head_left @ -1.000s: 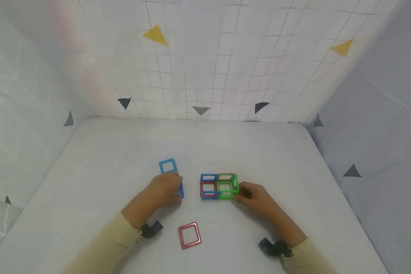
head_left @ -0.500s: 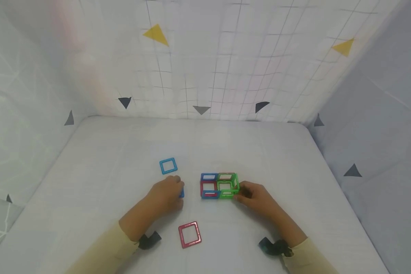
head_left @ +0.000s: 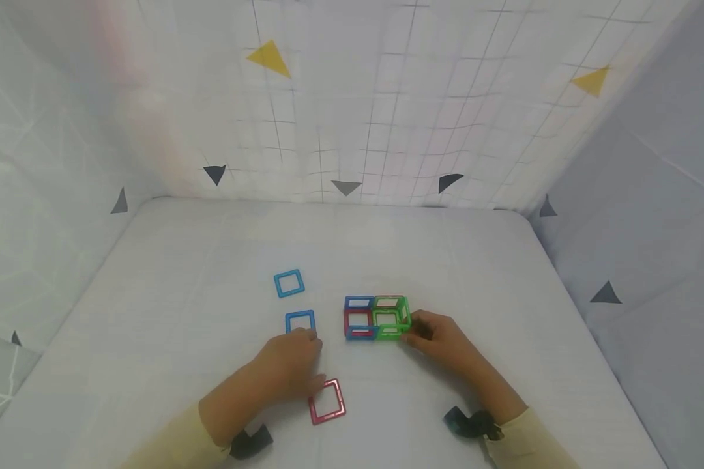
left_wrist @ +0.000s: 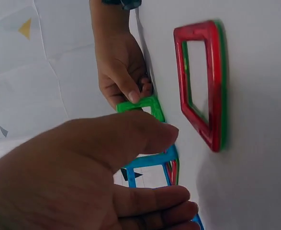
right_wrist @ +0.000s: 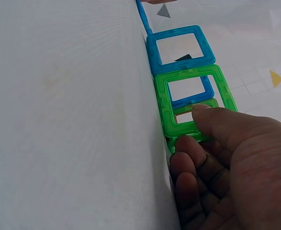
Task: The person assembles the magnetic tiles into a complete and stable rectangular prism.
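Note:
In the head view, a box of magnetic tiles, with blue and green walls and a red and green base, stands mid-table. My right hand pinches its green end, the thumb on a green tile and the other fingers curled at the corner. My left hand is over the near part of a flat blue tile. Its thumb reaches the edge of a red tile; contact is unclear. The left wrist view shows that hand's thumb and fingers apart, holding nothing, with green under the red tile.
Another blue tile lies flat farther back on the white table. Pale sheet walls with yellow and dark triangles rise at the back and both sides. A dark camera band sits at the right wrist.
My left hand has moved off the blue tiles toward me, to the red tile, uncovering most of the nearer blue one. My right hand keeps its place on the tile box.

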Motion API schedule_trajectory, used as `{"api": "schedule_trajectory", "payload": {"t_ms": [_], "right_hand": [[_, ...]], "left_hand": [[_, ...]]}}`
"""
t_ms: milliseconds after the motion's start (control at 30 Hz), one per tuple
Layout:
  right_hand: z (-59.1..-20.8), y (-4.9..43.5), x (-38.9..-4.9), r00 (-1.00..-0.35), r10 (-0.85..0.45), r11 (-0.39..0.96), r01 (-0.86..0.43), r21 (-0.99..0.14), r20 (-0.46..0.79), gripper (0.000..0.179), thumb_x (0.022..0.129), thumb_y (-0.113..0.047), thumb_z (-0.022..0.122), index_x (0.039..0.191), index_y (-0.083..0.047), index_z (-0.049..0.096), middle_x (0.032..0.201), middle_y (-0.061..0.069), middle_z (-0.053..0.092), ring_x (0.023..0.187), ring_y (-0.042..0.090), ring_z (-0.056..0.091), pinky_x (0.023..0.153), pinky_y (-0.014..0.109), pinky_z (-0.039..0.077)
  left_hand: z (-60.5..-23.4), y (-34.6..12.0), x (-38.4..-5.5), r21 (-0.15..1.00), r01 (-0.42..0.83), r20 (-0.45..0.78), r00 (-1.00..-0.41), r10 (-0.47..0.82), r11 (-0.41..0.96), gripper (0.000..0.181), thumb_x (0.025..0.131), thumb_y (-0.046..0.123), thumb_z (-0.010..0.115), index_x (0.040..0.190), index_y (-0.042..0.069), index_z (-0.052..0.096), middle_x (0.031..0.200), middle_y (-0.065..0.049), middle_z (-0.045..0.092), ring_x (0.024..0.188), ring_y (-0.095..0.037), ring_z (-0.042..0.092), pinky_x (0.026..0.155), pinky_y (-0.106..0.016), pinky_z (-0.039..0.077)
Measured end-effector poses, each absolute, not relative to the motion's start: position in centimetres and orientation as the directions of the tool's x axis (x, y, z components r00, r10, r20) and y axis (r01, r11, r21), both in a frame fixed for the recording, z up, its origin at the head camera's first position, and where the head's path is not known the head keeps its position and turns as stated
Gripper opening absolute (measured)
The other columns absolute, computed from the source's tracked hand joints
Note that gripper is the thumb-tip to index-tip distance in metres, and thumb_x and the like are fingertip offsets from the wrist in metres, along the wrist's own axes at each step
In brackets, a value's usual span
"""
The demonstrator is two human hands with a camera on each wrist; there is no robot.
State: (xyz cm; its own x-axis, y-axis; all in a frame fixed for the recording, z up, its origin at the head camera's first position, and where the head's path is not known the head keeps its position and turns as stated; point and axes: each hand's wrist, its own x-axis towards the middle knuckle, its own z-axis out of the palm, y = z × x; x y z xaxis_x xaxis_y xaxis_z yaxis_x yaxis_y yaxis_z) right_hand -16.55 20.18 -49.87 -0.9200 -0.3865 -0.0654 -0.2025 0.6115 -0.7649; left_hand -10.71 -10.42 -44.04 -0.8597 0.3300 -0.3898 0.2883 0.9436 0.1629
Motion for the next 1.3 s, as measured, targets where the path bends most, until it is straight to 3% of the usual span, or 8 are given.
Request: {"api": "schedule_trajectory", "payload": {"t_ms": [133, 367, 533, 833, 1300], "right_hand": [[-49.9, 20.1, -16.6, -0.921, -0.384, 0.620, -0.202, -0.758, -0.068, 0.018, 0.088, -0.026, 0.076, 0.101, -0.021, 0.066, 0.082, -0.005, 0.061, 0.077, 0.017, 0.056, 0.064, 0.025, 0.050], [-49.7, 20.1, -16.5, -0.922, -0.378, 0.626, -0.193, -0.756, -0.077, 0.018, 0.088, -0.027, 0.076, 0.100, -0.020, 0.066, 0.082, -0.005, 0.061, 0.078, 0.017, 0.056, 0.064, 0.025, 0.050], [-49.6, 20.0, -16.5, -0.923, -0.374, 0.628, -0.185, -0.756, -0.085, 0.018, 0.088, -0.027, 0.076, 0.101, -0.021, 0.066, 0.083, -0.005, 0.062, 0.078, 0.017, 0.056, 0.065, 0.025, 0.050], [-49.5, 19.9, -16.4, -0.925, -0.373, 0.628, -0.191, -0.754, -0.076, 0.018, 0.087, -0.025, 0.077, 0.101, -0.018, 0.067, 0.082, -0.005, 0.062, 0.076, 0.016, 0.055, 0.064, 0.024, 0.050], [-49.4, 20.1, -16.4, -0.922, -0.382, 0.622, -0.202, -0.757, -0.067, 0.018, 0.088, -0.024, 0.076, 0.102, -0.019, 0.067, 0.084, -0.006, 0.063, 0.077, 0.016, 0.057, 0.065, 0.025, 0.051]], "left_hand": [[-44.0, -10.1, -10.0, 0.180, 0.313, -0.397, -0.844, 0.360, 0.932, 0.064, 0.078, 0.055, 0.077, 0.124, 0.011, 0.067, 0.123, -0.005, 0.067, 0.117, -0.025, 0.063, 0.093, -0.046, 0.056], [-44.3, -9.6, -9.3, 0.228, 0.340, -0.440, -0.800, 0.408, 0.912, 0.057, 0.075, 0.054, 0.079, 0.114, 0.015, 0.069, 0.109, 0.001, 0.068, 0.097, -0.015, 0.063, 0.083, -0.038, 0.059], [-44.7, -9.1, -8.8, 0.198, 0.399, -0.423, -0.789, 0.446, 0.895, 0.065, 0.071, 0.058, 0.080, 0.118, 0.014, 0.067, 0.109, 0.000, 0.067, 0.098, -0.015, 0.062, 0.084, -0.039, 0.059], [-44.7, -7.8, -8.3, 0.159, 0.451, -0.448, -0.760, 0.471, 0.878, 0.064, 0.070, 0.052, 0.084, 0.117, 0.014, 0.063, 0.100, 0.000, 0.063, 0.086, -0.013, 0.054, 0.068, -0.032, 0.052], [-43.8, -7.4, -8.1, 0.114, 0.432, -0.460, -0.775, 0.433, 0.895, 0.055, 0.068, 0.040, 0.088, 0.109, 0.013, 0.063, 0.083, 0.000, 0.058, 0.074, -0.012, 0.054, 0.064, -0.027, 0.052]]}}
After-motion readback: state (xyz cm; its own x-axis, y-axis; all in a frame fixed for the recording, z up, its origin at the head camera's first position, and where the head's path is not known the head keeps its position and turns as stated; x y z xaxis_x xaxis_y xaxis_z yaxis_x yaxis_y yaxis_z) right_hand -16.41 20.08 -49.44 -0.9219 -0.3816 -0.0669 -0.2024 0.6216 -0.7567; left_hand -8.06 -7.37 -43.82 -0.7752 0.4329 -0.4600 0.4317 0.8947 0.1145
